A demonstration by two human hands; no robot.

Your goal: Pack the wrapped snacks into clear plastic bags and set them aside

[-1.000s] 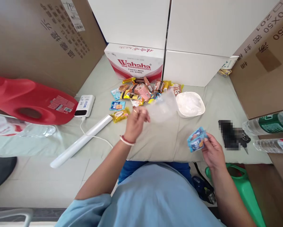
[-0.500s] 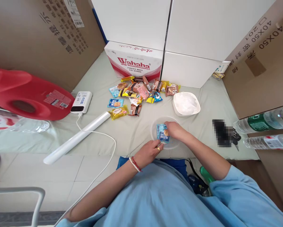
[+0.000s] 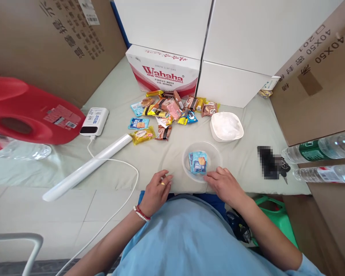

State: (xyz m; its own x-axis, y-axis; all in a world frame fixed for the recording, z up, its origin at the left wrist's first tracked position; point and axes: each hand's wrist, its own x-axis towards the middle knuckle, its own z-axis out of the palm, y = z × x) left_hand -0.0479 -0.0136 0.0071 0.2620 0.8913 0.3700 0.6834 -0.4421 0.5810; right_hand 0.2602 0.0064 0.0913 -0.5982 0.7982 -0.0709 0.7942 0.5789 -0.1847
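Blue snack packets (image 3: 198, 162) lie overlapping inside a round clear plastic bowl (image 3: 186, 174) near the front edge of the covered surface. My right hand (image 3: 225, 186) is at the bowl's right front rim, fingers stretched out; whether they press on the rim I cannot tell. To the left of the bowl, apart from it, my left hand (image 3: 157, 191) hovers with loosely bent, separated fingers and holds nothing. Behind the bowl lies a pile of wrapped snacks (image 3: 174, 109) in brown, yellow, pink and blue. A yellow packet (image 3: 142, 135) and another blue packet (image 3: 139, 123) lie at its left.
A white tub (image 3: 215, 132) with a clear plastic bag stands right of the pile. At left are a white roll (image 3: 87, 168), a power bank (image 3: 94, 121) with cable and a red jug (image 3: 57, 119). Bottles (image 3: 327, 174) and a key (image 3: 284, 168) lie at right; boxes (image 3: 163, 73) stand behind.
Both hands have let go of the blue packets, which now lie in the bowl. My left hand has moved away to the left; my right hand has drawn back to the bowl's front right rim.
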